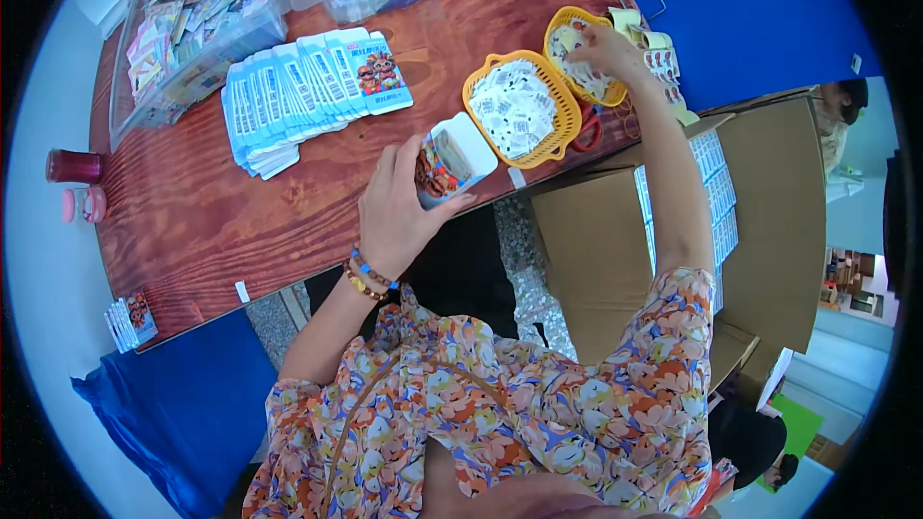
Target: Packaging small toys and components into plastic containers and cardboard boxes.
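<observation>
One fanned stack of blue packets (312, 91) on the wooden table (192, 211); left hand (399, 207) wrapped around one open packet (454, 160) at the table's edge; two yellow baskets, near basket (522, 108) untouched, right hand (604, 46) pinching small white bits in the far basket (577, 50).

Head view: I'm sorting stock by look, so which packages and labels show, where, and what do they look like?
Open packet: in left hand, light blue and white, cartoon print.
Fanned packets: table centre, flat, light blue.
Small white sachets: in orange basket.
Yellow basket: right hand reaches in.
Sticker strip: table's right edge.
</observation>
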`<state>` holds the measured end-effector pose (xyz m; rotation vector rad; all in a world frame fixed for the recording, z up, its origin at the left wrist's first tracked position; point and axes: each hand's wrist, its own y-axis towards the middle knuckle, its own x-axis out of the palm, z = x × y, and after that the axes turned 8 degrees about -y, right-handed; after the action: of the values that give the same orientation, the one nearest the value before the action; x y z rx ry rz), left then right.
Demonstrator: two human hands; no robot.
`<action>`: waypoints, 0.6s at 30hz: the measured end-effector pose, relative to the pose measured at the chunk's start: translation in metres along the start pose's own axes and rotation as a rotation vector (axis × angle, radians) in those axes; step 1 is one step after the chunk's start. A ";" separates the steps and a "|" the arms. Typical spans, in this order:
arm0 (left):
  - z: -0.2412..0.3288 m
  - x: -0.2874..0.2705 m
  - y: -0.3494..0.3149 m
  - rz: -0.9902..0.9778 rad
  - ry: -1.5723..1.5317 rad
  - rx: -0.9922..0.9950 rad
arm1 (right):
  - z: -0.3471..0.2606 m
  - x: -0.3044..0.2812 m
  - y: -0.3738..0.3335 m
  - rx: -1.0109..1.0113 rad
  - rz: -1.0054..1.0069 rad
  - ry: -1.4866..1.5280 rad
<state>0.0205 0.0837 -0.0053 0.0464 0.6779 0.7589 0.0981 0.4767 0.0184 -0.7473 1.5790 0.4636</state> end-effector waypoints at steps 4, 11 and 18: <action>-0.004 -0.008 -0.005 0.016 -0.009 -0.022 | 0.001 0.001 0.008 -0.043 -0.015 0.024; -0.006 -0.010 -0.003 0.019 -0.022 -0.036 | 0.015 -0.009 -0.003 -0.072 0.083 0.151; -0.020 -0.007 0.001 0.064 0.101 -0.026 | -0.107 -0.055 -0.110 -0.259 0.083 0.658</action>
<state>0.0049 0.0761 -0.0171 0.0064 0.7652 0.8351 0.0988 0.3369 0.1028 -1.1096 2.1937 0.5187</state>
